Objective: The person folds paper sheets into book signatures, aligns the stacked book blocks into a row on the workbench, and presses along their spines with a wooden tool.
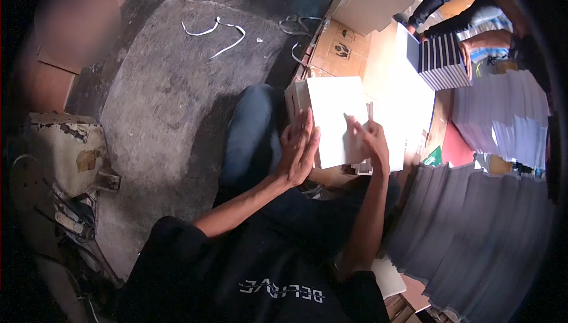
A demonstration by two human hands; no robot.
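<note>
Black T-shirt (260,264) nearest, the open, empty-looking left hand (299,151) and half-curled right hand (375,141), grip unclear, flank an already-stacked white panel (334,101).

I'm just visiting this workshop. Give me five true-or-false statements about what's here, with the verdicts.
1. The wearer's left hand is at the left edge of the white sheet. True.
2. The wearer's right hand is gripping scissors. False: no tool shows in it; its fingers are over the sheet.
3. A pale strip lies on the floor. True.
4. The wearer's shirt has no lettering. False: pale lettering runs across it.
5. The tall paper stacks stand at the picture's left side. False: they stand at its right side.
</note>
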